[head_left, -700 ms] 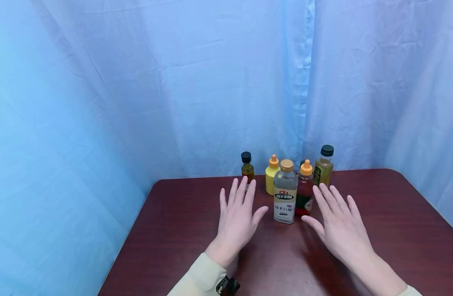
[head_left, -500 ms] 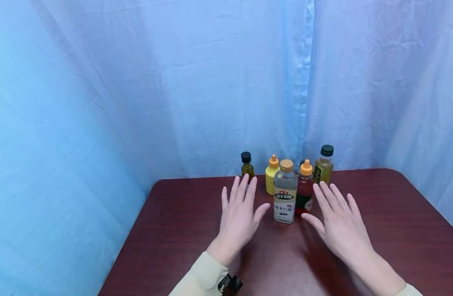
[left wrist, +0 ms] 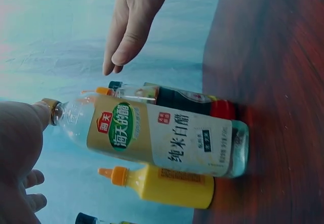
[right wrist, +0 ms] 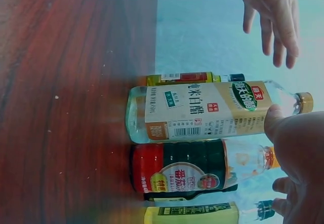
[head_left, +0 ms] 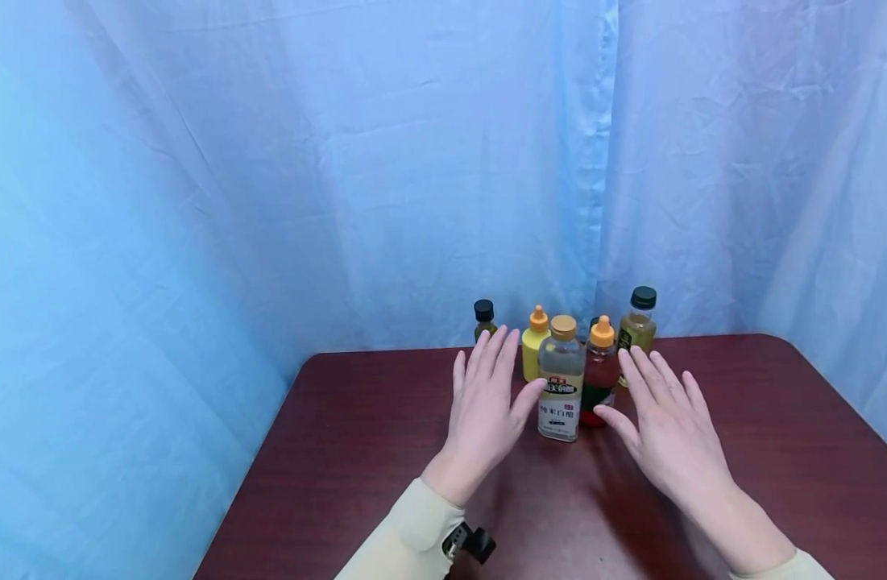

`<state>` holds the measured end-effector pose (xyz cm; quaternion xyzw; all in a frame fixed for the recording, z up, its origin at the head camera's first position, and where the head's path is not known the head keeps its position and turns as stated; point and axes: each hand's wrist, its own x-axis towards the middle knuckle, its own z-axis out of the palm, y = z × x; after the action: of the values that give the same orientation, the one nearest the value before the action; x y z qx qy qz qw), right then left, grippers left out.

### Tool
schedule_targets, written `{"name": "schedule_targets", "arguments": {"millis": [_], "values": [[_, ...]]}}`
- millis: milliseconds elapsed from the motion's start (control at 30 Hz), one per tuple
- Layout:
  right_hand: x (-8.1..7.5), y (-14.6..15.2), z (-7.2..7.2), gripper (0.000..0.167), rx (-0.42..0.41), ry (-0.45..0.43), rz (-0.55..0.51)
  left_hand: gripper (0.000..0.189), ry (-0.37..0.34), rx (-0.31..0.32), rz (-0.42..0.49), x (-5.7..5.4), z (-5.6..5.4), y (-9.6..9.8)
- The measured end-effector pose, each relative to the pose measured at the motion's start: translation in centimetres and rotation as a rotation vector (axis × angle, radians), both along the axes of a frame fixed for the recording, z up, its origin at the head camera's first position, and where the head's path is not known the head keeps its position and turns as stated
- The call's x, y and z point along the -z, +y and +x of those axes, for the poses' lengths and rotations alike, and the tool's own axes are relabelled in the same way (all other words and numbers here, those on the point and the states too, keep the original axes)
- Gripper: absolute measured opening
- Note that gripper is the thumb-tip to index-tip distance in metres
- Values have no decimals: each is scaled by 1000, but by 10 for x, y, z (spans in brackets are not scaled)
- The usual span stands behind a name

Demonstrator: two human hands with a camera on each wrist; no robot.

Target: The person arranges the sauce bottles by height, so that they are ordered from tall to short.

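Observation:
A clear vinegar bottle (head_left: 559,403) with a gold cap stands upright between my two hands. On its left, my left hand (head_left: 489,411) hovers with straight fingers, the thumb overlapping the bottle's edge in the head view; contact cannot be told. My right hand (head_left: 671,431) is held out straight on the other side, nearest a ketchup bottle (right wrist: 172,168) with red sauce and an orange nozzle. Behind the vinegar sits a yellow squeeze bottle (left wrist: 177,186). A small black-capped bottle (head_left: 484,312) is partly hidden behind my left fingers. Neither hand holds anything.
At the back right stands a green-capped bottle (head_left: 637,326) of yellowish liquid, and another dark cap shows behind the ketchup. The dark red-brown table (head_left: 356,427) has rounded back corners. Light blue curtains (head_left: 414,177) hang behind and at the sides.
My left hand has moved right and a little forward, closer to the vinegar bottle. The right hand has shifted slightly forward. The bottles appear to stand where they were.

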<state>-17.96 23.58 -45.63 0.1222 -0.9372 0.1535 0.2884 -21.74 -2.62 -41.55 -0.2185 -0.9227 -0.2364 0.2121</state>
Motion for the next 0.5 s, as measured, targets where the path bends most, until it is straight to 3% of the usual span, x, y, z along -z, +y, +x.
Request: {"name": "schedule_targets", "arguments": {"millis": [500], "values": [[-10,-5,-13,84,-28,4,-118,67,4,105,156,-10,-15,19]]}}
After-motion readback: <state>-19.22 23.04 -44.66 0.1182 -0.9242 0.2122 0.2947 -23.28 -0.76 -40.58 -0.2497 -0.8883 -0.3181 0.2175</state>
